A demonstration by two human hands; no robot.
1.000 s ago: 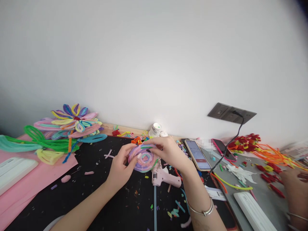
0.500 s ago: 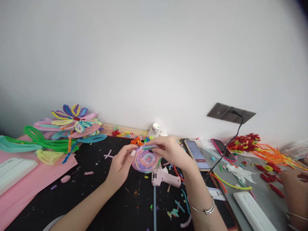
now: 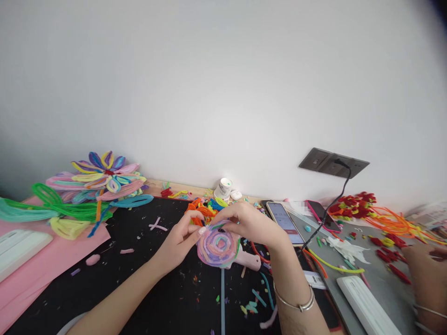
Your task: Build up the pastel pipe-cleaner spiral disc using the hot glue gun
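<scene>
A flat spiral disc of pink, purple and orange pipe cleaners [image 3: 219,246], edged partly with green, is held up over the black mat [image 3: 153,288]. My left hand [image 3: 183,237] pinches its upper left edge between thumb and fingers. At its top edge my right hand [image 3: 240,225] is closed on it, with the fingertips partly behind the rim. Behind the disc lies a pink glue gun [image 3: 249,259], mostly covered except for its handle; a pale blue glue stick [image 3: 222,298] sticks out toward me.
A multicoloured pipe-cleaner flower [image 3: 108,174] lies on pink paper [image 3: 80,253] at left. A phone [image 3: 284,223] and a black power cord [image 3: 328,209] are at right. Another person's hand [image 3: 424,265] is at the far right. Coloured scraps [image 3: 251,306] litter the mat.
Both hands have brought the spiral disc slightly down and to the right. It now faces me more fully and covers more of the glue gun.
</scene>
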